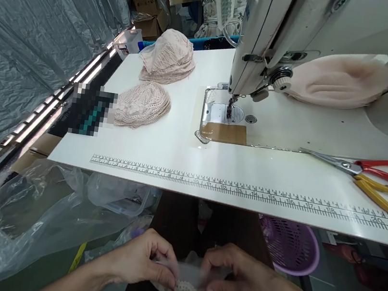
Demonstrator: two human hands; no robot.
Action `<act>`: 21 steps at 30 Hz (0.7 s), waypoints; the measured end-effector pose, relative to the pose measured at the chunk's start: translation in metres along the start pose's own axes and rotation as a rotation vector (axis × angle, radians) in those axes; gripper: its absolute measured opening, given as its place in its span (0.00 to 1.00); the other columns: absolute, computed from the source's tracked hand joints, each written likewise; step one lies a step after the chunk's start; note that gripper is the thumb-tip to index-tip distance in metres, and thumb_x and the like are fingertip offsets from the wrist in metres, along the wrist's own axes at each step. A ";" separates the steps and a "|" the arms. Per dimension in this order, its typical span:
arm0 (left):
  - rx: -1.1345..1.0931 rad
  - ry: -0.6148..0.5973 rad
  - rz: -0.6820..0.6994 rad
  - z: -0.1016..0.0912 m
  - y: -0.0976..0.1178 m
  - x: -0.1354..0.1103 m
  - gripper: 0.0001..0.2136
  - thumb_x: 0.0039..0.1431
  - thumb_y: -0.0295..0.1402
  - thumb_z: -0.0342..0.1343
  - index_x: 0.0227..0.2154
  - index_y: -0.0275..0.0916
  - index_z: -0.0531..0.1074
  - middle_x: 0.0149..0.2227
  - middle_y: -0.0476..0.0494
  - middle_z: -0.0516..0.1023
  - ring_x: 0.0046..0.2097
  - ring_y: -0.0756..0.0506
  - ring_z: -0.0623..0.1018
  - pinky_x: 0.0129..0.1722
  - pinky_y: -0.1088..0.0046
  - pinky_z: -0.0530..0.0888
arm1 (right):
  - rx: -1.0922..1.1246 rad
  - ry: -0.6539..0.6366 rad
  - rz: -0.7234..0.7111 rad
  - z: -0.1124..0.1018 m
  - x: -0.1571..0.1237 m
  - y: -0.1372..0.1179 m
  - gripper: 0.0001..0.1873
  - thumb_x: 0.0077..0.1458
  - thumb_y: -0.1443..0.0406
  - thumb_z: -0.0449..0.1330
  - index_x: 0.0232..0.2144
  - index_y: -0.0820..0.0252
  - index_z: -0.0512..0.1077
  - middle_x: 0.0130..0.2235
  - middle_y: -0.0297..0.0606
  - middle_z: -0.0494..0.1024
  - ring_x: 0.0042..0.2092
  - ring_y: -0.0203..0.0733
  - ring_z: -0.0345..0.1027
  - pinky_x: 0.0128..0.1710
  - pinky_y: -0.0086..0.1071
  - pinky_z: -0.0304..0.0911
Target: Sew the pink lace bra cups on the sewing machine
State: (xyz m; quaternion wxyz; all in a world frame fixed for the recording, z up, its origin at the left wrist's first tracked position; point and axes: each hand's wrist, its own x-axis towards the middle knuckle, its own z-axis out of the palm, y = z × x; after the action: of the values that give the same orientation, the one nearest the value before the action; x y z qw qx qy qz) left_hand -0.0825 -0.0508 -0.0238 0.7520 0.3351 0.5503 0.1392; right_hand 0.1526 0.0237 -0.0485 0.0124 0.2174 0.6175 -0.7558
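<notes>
Over the lap, below the table's front edge, both hands pinch a small piece of pale, sheer fabric [187, 290] with a lace-like patterned patch. My left hand [152, 262] grips its left side between thumb and fingers. On its right side, my right hand [232, 277] is closed in the same way, its fingertips slightly blurred. On the table, a stack of pale pink lace pieces [143, 105] lies at the left, with a taller stack of similar lace pieces [170, 57] behind it. Neither hand touches the stacks.
A sewing machine [261, 39] stands on the white table [164, 151], its needle over a metal plate. Scissors [358, 170] with red and yellow handles lie at right. Pink padded fabric [338, 79] sits under the machine arm. A purple basket [291, 247] and plastic bag [33, 219] are below.
</notes>
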 end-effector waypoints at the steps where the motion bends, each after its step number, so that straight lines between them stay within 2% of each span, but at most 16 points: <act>1: 0.009 0.009 -0.005 0.000 0.000 0.000 0.15 0.39 0.43 0.71 0.25 0.35 0.81 0.17 0.51 0.71 0.21 0.56 0.64 0.22 0.81 0.60 | -0.016 0.002 0.009 0.001 0.000 0.002 0.13 0.51 0.57 0.65 0.32 0.62 0.78 0.27 0.32 0.72 0.31 0.36 0.62 0.30 0.25 0.56; 8: 0.014 0.027 -0.004 -0.001 -0.005 0.002 0.13 0.41 0.41 0.70 0.26 0.35 0.81 0.18 0.49 0.73 0.22 0.54 0.68 0.24 0.80 0.64 | -0.138 0.011 0.071 0.007 0.005 0.007 0.11 0.44 0.62 0.70 0.28 0.61 0.75 0.26 0.27 0.67 0.31 0.34 0.60 0.28 0.23 0.52; 13: 0.024 0.055 -0.002 -0.001 -0.007 0.002 0.13 0.41 0.40 0.70 0.25 0.34 0.80 0.21 0.49 0.74 0.24 0.53 0.69 0.26 0.80 0.64 | -0.180 0.000 0.058 0.008 0.006 0.005 0.10 0.41 0.72 0.68 0.22 0.62 0.69 0.26 0.25 0.64 0.30 0.31 0.58 0.26 0.23 0.49; 18: 0.101 -0.027 -0.004 0.001 -0.001 0.001 0.17 0.35 0.38 0.73 0.29 0.35 0.80 0.23 0.52 0.72 0.26 0.54 0.67 0.25 0.81 0.62 | -0.127 -0.028 0.003 0.009 0.008 0.000 0.07 0.42 0.73 0.65 0.22 0.63 0.69 0.27 0.26 0.66 0.31 0.33 0.60 0.29 0.24 0.53; 21: 0.151 -0.095 0.028 0.004 0.004 0.003 0.16 0.40 0.40 0.70 0.29 0.34 0.81 0.21 0.53 0.68 0.25 0.54 0.64 0.24 0.81 0.59 | -0.123 -0.046 -0.007 0.008 0.009 -0.003 0.05 0.43 0.72 0.65 0.25 0.62 0.72 0.28 0.27 0.68 0.31 0.33 0.61 0.29 0.24 0.52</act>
State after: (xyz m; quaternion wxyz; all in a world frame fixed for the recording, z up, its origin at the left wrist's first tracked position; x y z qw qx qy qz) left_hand -0.0768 -0.0476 -0.0233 0.7478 0.4046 0.5184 0.0917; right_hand 0.1413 0.0193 -0.0481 0.0372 0.1969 0.6631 -0.7212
